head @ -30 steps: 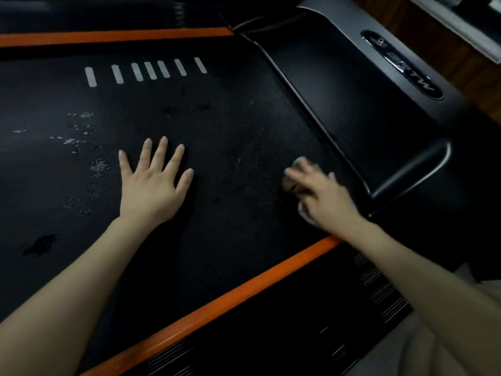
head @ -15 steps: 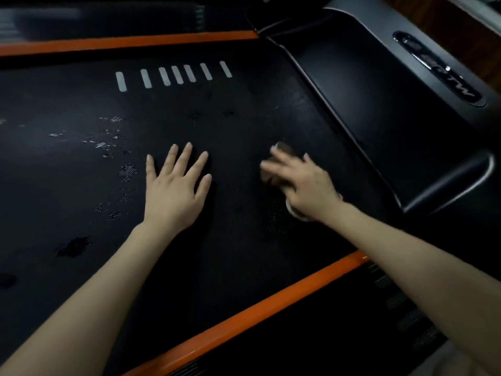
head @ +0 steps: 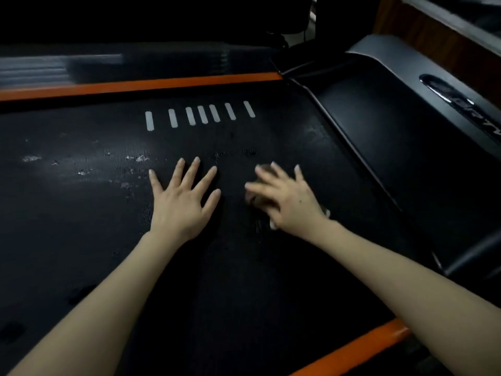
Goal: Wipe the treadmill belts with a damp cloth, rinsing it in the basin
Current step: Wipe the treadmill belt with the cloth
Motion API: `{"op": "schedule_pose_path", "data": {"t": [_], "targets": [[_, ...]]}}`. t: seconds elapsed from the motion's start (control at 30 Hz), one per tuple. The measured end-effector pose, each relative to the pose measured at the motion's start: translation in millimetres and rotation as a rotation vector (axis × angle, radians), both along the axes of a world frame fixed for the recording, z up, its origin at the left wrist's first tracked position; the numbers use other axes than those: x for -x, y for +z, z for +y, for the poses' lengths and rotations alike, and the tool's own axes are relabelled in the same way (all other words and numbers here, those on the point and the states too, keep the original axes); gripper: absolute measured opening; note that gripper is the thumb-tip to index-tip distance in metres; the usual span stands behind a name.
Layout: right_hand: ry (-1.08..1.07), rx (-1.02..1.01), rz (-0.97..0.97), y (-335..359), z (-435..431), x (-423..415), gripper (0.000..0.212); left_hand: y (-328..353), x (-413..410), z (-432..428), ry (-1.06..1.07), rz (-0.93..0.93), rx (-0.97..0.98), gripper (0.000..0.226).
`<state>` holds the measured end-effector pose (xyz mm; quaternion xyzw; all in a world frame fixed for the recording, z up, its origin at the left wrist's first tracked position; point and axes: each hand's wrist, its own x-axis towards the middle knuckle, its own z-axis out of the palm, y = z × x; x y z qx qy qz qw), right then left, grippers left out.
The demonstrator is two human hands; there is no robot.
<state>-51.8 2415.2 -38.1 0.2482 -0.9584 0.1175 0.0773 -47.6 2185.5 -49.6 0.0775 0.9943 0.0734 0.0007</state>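
The black treadmill belt fills most of the view, with white dash marks near its far side and pale flecks of dirt at the left. My left hand lies flat on the belt with its fingers spread. Just to its right, my right hand presses a small pale cloth onto the belt; the cloth is mostly hidden under the palm and fingers. No basin is in view.
Orange side rails run along the far and near edges of the belt. The dark motor cover with a logo rises at the right. A wooden surface shows at the top right.
My right hand has slid the cloth leftwards across the belt, away from the motor cover and closer to my left hand. The left hand stays flat; the view has shifted.
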Motion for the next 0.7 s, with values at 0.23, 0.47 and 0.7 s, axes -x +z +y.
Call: {"op": "schedule_pose_path", "data": {"t": [0.23, 0.47, 0.7], "targets": [[-0.240, 0.148, -0.116, 3, -13, 88, 0.046, -4, 0, 1, 0.012, 0.009, 0.003, 0.074], [0.275, 0.094, -0.109, 0, -11, 12, 0.048, -6, 0, 2, 0.006, 0.018, -0.016, 0.072], [-0.336, 0.138, -0.097, 2, -33, 121, 0.045, -8, 1, 1, 0.013, 0.028, -0.029, 0.072]]}}
